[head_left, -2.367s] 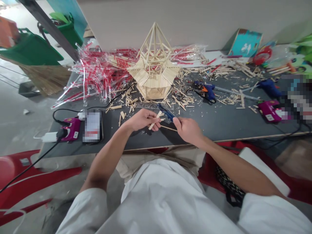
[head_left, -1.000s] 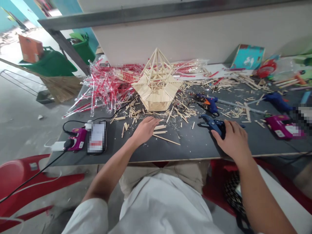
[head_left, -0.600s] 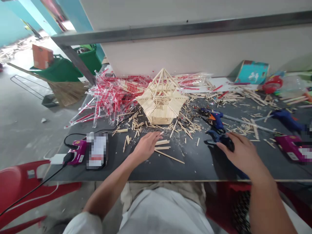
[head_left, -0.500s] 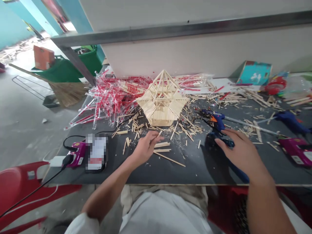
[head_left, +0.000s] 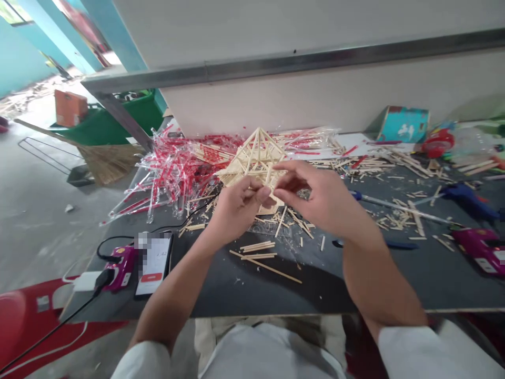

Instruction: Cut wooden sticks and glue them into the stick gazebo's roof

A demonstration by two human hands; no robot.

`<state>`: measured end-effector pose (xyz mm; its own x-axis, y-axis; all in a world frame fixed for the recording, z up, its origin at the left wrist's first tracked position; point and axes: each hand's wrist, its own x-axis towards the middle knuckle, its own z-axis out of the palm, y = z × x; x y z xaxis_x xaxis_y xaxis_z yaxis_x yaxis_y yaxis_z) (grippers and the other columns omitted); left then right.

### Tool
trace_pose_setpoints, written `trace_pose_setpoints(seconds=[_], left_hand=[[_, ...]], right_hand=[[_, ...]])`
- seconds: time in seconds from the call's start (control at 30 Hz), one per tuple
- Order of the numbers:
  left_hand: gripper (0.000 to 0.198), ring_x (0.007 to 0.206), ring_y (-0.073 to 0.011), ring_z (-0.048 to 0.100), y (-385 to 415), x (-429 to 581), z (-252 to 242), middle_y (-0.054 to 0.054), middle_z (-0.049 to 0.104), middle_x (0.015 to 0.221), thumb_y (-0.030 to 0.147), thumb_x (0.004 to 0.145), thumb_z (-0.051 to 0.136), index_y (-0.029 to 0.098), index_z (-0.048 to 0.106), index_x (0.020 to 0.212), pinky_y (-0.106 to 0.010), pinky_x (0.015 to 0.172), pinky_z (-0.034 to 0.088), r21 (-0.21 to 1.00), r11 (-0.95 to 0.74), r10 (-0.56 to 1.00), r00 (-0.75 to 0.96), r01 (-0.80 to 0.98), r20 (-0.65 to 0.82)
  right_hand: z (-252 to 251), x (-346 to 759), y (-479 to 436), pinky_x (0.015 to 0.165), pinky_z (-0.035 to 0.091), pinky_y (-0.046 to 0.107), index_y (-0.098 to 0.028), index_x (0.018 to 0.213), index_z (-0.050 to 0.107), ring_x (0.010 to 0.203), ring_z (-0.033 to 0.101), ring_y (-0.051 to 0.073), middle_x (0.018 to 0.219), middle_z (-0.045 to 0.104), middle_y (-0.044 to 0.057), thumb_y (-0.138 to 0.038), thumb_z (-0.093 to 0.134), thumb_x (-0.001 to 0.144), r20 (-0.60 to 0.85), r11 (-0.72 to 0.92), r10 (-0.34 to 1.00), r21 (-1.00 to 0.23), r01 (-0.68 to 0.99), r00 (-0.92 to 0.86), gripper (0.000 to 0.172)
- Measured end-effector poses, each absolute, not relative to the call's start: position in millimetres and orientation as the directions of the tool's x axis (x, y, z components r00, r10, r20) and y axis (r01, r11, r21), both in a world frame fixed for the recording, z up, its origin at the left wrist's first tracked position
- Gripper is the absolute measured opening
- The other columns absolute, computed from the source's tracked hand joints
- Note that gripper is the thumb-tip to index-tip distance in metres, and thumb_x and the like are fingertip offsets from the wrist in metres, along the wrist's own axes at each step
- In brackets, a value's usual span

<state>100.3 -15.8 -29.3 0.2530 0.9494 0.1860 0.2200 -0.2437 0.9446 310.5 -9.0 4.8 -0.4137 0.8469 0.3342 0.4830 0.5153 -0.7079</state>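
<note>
A short wooden stick (head_left: 269, 175) stands up from the pinched thumb and fingers of my left hand (head_left: 240, 208), which is raised over the table. Just to the right of it, my right hand (head_left: 321, 195) is open, its thumb and forefinger apart on either side of a gap close to the stick. Both hands partly cover a model built of pale wooden sticks (head_left: 258, 147) with a pointed, pyramid-like top. Below the hands, several loose sticks (head_left: 258, 256) lie on the dark table (head_left: 276, 295).
Clear plastic wrappers with red marks (head_left: 173, 168) heap up at the back left. A phone (head_left: 153, 268) and a purple power socket block (head_left: 120, 268) lie at the left. Towards the right are a blue glue gun (head_left: 469, 200), another purple block (head_left: 479, 250) and scattered stick offcuts.
My right hand has left the dark blue tool on the right and come over beside the left hand. My left hand has risen towards the model with the stick in it.
</note>
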Motion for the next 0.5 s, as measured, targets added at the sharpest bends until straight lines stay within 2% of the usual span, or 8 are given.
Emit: trace_pose_setpoints(seconds=[0.13,0.23,0.37,0.5], left_hand=[[0.02,0.069,-0.0117,0.065,7.4,101.8,-9.6,-0.001,0.071,0.075,0.034,0.099,0.066,0.019,0.066,0.085,-0.028,0.065,0.052,0.873,-0.374,0.923,0.217,0.312,0.317],[0.02,0.065,-0.0116,0.065,17.9,101.0,-11.0,-0.001,0.072,0.075,0.036,0.098,0.068,0.019,0.068,0.085,-0.027,0.063,0.053,0.911,-0.33,0.93,0.25,0.247,0.269],[0.021,0.063,-0.0117,0.062,24.4,98.5,-20.3,-0.001,0.071,0.073,0.04,0.095,0.072,0.02,0.074,0.088,-0.026,0.059,0.049,0.895,-0.315,0.926,0.307,0.316,0.218],[0.021,0.064,-0.0126,0.062,26.4,92.4,-19.6,0.0,0.072,0.075,0.04,0.096,0.071,0.021,0.078,0.091,-0.026,0.062,0.047,0.802,-0.395,0.906,0.336,0.449,0.258]], right_hand=[[5.8,299.4,4.1,0.077,0.057,0.033,-0.023,0.145,0.054,0.08,0.07,0.016,0.1,0.076,0.003,-0.031,0.066,0.097,0.418,0.539,0.835,-0.755,0.374,-0.358,0.05],[0.2,301.4,12.4,0.075,0.057,0.031,-0.025,0.142,0.056,0.075,0.067,0.013,0.1,0.073,0.001,-0.033,0.066,0.098,0.425,0.532,0.84,-0.768,0.358,-0.336,0.046],[-7.8,307.5,24.7,0.073,0.056,0.031,-0.025,0.118,0.064,0.075,0.066,0.014,0.093,0.07,0.001,-0.044,0.067,0.098,0.369,0.459,0.882,-0.813,0.359,-0.292,0.029],[-11.4,315.1,36.7,0.069,0.051,0.031,-0.023,0.094,0.066,0.072,0.061,0.013,0.083,0.066,0.0,-0.048,0.072,0.095,0.338,0.43,0.892,-0.836,0.341,-0.299,0.025]])
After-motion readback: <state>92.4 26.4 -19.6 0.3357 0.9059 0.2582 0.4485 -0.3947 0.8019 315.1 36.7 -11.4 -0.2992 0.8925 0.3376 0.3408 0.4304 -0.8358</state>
